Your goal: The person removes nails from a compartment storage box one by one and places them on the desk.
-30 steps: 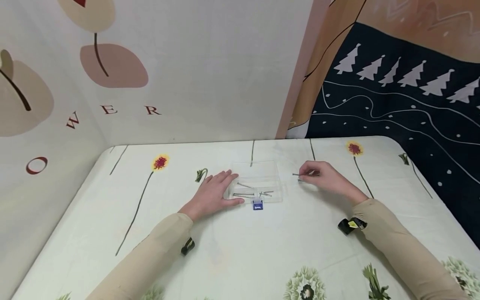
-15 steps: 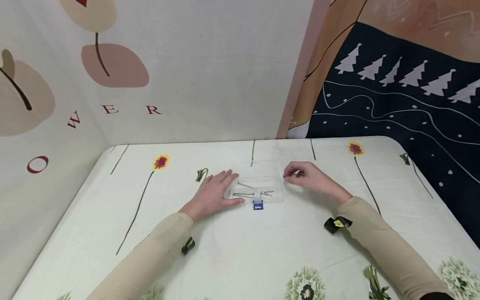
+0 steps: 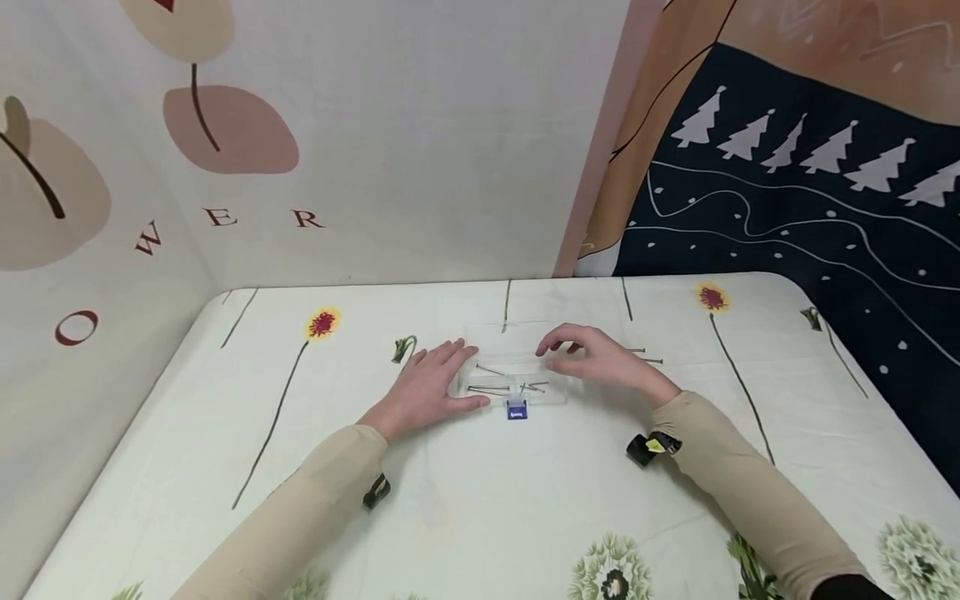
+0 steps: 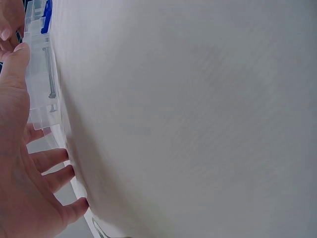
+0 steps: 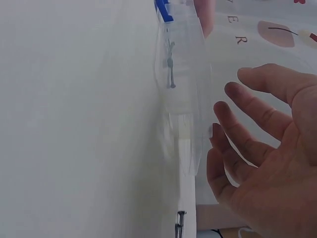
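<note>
A clear plastic box (image 3: 555, 396) with a blue latch (image 3: 517, 410) lies on the cloth, its clear lid (image 3: 502, 337) folded back. Several metal nails (image 3: 489, 388) lie inside. My left hand (image 3: 431, 385) holds the box's left end between thumb and index finger; its other fingers are spread down to the cloth in the left wrist view. Above the right end hovers my right hand (image 3: 588, 358), fingers loosely bent and apart, holding nothing. Two nails (image 3: 651, 361) lie on the cloth to the right, partly hidden behind the right hand in the head view.
A white flower-printed cloth (image 3: 450, 500) covers the table. Its far edge meets a pale printed curtain (image 3: 412, 167), and a dark hanging with white trees (image 3: 787, 208) stands at the right.
My right hand has let go of the nails on the right and moved left to the box's right end. The left hand and the box have stayed put.
</note>
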Action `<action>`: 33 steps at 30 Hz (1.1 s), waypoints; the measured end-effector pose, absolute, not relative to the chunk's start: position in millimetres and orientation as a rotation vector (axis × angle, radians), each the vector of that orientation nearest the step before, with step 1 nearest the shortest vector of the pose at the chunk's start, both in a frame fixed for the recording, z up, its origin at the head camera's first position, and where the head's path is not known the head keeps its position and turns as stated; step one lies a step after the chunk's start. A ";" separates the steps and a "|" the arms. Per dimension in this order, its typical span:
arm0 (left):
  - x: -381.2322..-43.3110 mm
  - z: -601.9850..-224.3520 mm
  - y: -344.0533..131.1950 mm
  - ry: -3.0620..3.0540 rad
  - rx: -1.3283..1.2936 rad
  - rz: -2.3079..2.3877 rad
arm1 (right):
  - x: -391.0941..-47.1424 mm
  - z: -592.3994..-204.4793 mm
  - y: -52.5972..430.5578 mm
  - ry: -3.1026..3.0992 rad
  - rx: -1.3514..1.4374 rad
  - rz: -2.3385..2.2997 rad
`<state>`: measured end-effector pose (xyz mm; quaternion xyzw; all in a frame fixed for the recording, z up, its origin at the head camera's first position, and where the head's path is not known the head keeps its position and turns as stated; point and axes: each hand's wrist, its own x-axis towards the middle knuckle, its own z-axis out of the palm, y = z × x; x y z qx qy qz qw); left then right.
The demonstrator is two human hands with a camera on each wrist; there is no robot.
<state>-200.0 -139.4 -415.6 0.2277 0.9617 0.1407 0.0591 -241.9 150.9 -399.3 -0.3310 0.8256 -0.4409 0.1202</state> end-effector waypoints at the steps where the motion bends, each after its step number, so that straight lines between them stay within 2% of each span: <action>1: -199.9 -415.4 -139.3 2.913 0.690 0.427 | -242.0 -399.5 149.5 2.404 -0.974 -1.295; 33: -199.7 -413.8 -140.4 2.892 0.684 0.456 | -252.4 -399.5 92.2 2.332 -1.188 -1.049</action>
